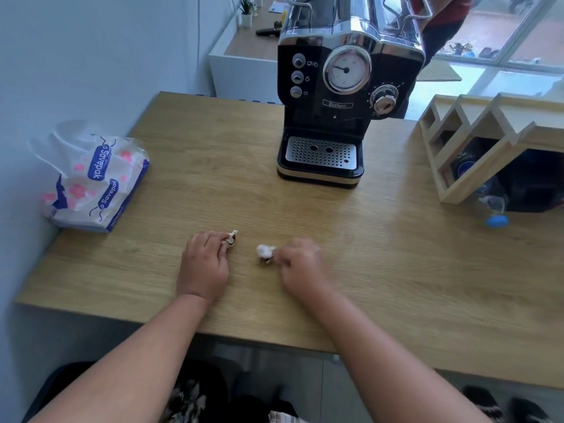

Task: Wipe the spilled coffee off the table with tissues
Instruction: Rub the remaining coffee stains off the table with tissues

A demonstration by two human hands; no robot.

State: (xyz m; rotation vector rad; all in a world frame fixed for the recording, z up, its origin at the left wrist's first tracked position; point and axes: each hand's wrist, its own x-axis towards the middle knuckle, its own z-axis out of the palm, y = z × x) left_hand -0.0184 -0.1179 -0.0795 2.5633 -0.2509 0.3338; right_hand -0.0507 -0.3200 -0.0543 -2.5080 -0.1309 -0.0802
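My left hand (204, 264) rests on the wooden table (396, 254) and pinches a small crumpled tissue with brown coffee stains (232, 238) at its fingertips. My right hand (302, 270), blurred, holds a white tissue wad (264, 251) against the tabletop, a little to the right of the left one. A faint dark mark shows under the white wad. No other spill is visible on the wood around the hands.
A Savepak tissue pack (94, 181) lies at the table's left edge by the wall. A black coffee machine (335, 96) stands at the back centre. A wooden rack (488, 148) with a bottle (494, 209) sits at the right. A person (442, 22) stands behind.
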